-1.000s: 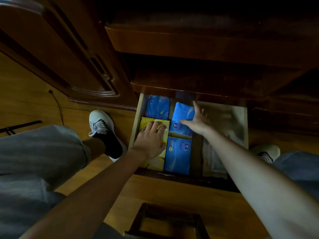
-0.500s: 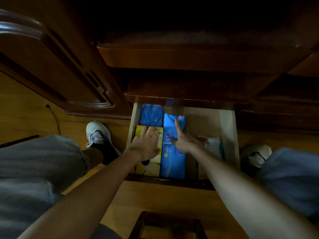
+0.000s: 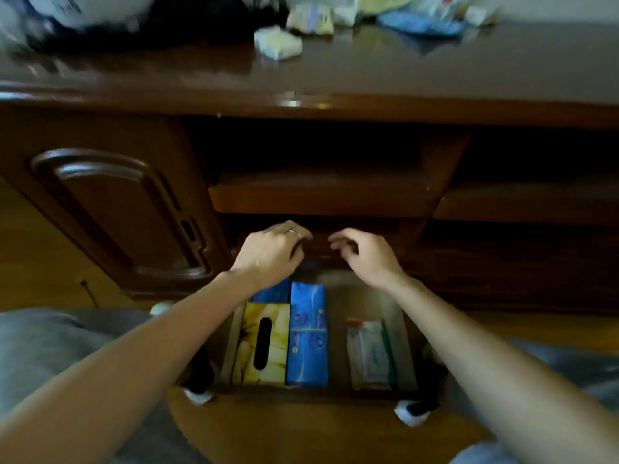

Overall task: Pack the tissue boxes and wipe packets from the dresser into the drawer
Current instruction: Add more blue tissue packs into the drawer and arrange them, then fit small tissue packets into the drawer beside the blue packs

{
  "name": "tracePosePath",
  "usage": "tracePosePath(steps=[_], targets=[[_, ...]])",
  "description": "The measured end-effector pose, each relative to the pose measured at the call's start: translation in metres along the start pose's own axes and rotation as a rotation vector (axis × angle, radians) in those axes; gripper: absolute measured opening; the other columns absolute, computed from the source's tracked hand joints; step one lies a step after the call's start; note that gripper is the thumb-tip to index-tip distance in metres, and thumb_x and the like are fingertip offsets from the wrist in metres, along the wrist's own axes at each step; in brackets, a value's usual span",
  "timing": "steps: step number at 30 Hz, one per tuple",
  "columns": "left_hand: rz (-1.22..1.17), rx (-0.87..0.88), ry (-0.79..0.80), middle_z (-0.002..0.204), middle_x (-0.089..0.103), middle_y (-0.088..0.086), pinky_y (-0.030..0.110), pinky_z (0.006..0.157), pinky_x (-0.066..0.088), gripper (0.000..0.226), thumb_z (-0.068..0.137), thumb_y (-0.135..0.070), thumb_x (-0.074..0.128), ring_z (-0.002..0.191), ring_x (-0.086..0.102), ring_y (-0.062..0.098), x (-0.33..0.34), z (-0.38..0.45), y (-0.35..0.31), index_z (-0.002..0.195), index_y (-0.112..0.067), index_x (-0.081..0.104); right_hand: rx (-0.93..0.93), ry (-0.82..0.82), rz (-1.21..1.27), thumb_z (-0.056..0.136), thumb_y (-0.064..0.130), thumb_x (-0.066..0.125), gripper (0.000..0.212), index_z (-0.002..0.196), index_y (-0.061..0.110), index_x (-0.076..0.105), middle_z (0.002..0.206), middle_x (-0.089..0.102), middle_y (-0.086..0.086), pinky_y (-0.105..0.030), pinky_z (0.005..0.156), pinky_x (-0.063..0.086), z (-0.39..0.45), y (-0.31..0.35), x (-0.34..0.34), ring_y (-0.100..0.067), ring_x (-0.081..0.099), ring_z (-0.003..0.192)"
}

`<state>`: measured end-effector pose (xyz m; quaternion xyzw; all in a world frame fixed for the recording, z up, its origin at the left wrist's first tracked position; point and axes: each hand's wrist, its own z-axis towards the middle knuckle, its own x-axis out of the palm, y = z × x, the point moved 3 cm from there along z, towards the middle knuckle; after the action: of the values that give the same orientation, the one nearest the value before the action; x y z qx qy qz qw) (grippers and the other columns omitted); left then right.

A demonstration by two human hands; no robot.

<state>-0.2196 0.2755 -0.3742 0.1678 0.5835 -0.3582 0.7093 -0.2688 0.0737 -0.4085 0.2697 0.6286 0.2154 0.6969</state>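
The open drawer (image 3: 407, 349) lies below me. In it a yellow tissue box (image 3: 263, 343) fills the left, with blue tissue packs (image 3: 308, 333) beside it and one more blue pack (image 3: 273, 293) behind it. A white wipe packet (image 3: 368, 353) lies at the right. My left hand (image 3: 268, 252) and my right hand (image 3: 365, 256) hover above the drawer's back, fingers loosely curled, holding nothing. On the dresser top (image 3: 368, 75) lie a pale yellow packet (image 3: 278, 43), a blue packet (image 3: 418, 25) and more blurred packets.
A carved cabinet door (image 3: 114, 209) stands at the left. An open shelf (image 3: 318, 192) sits above the drawer. My knees and white shoes (image 3: 410, 415) flank the drawer on the wooden floor. A dark heap (image 3: 201, 18) lies on the dresser top.
Both hands have left the packs in the drawer and risen above its back edge. My view has tilted up, bringing the dresser top into sight.
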Motion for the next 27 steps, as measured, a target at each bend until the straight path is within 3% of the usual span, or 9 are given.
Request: tracePosePath(steps=[3,6,9,11,13,15,19,21,27], targets=[[0.046,0.129,-0.313,0.113,0.068,-0.005,0.032,0.072,0.054,0.028,0.09,-0.022,0.057,0.105,0.063,0.018,-0.074,0.029,-0.022,0.116,-0.022,0.067,-0.194,-0.268,-0.006,0.096,0.032,0.051,0.024,0.11,0.04,0.069,0.095,0.072,0.027,-0.012,0.066,0.048,0.003,0.054,-0.074,0.007,0.066,0.079],[0.075,0.163,-0.522,0.106,0.07,-0.004,0.031,0.069,0.053,0.023,0.09,-0.018,0.058,0.102,0.061,0.018,-0.135,0.056,-0.032,0.109,-0.018,0.07,-0.365,-0.509,-0.072,0.096,0.03,0.053,0.023,0.108,0.035,0.072,0.094,0.072,0.021,-0.012,0.07,0.049,0.01,0.098,-0.135,0.004,0.065,0.083],[0.117,0.157,-0.638,0.104,0.069,-0.001,0.034,0.069,0.051,0.02,0.087,-0.015,0.06,0.101,0.059,0.022,-0.177,0.086,-0.029,0.104,-0.015,0.071,-0.353,-0.615,-0.146,0.096,0.027,0.056,0.023,0.111,0.037,0.07,0.093,0.063,0.022,-0.015,0.066,0.048,0.032,0.118,-0.181,0.004,0.057,0.084],[0.135,0.091,-0.634,0.109,0.067,0.001,0.037,0.072,0.053,0.023,0.086,-0.016,0.063,0.105,0.057,0.025,-0.192,0.11,-0.018,0.107,-0.015,0.071,-0.296,-0.54,-0.208,0.096,0.027,0.058,0.027,0.12,0.037,0.065,0.107,0.06,0.024,-0.019,0.071,0.047,0.053,0.123,-0.199,0.003,0.052,0.099],[0.104,-0.023,-0.574,0.118,0.062,0.003,0.039,0.076,0.053,0.03,0.086,-0.02,0.063,0.111,0.054,0.027,-0.2,0.138,0.0,0.115,-0.017,0.067,-0.201,-0.392,-0.306,0.098,0.031,0.058,0.034,0.132,0.034,0.059,0.129,0.059,0.014,-0.026,0.085,0.046,0.078,0.123,-0.207,-0.01,0.05,0.121],[0.062,-0.131,-0.461,0.128,0.055,0.004,0.042,0.083,0.051,0.04,0.085,-0.027,0.061,0.118,0.05,0.029,-0.203,0.169,0.02,0.125,-0.02,0.061,-0.124,-0.265,-0.433,0.099,0.039,0.054,0.037,0.135,0.032,0.058,0.137,0.058,0.008,-0.035,0.097,0.046,0.1,0.125,-0.209,-0.019,0.049,0.127],[0.078,-0.258,-0.148,0.153,0.033,0.01,0.051,0.108,0.036,0.063,0.089,-0.048,0.058,0.139,0.034,0.036,-0.193,0.222,0.063,0.146,-0.028,0.041,-0.088,-0.201,-0.463,0.098,0.042,0.055,0.036,0.133,0.035,0.058,0.131,0.06,0.008,-0.038,0.092,0.05,0.145,0.136,-0.209,-0.019,0.052,0.124],[0.016,-0.286,-0.057,0.156,0.03,0.008,0.05,0.112,0.033,0.059,0.091,-0.053,0.054,0.142,0.032,0.033,-0.18,0.238,0.08,0.145,-0.034,0.04,-0.073,-0.145,-0.469,0.097,0.043,0.055,0.04,0.137,0.036,0.053,0.134,0.057,0.005,-0.038,0.089,0.051,0.176,0.142,-0.206,-0.019,0.051,0.125],[-0.079,-0.267,-0.162,0.138,0.05,0.0,0.042,0.103,0.042,0.044,0.092,-0.05,0.05,0.125,0.048,0.022,-0.158,0.25,0.1,0.133,-0.034,0.05,-0.007,-0.139,-0.486,0.101,0.041,0.052,0.064,0.156,0.027,0.024,0.161,0.032,-0.006,-0.047,0.094,0.047,0.293,0.165,-0.194,-0.032,0.045,0.138]])
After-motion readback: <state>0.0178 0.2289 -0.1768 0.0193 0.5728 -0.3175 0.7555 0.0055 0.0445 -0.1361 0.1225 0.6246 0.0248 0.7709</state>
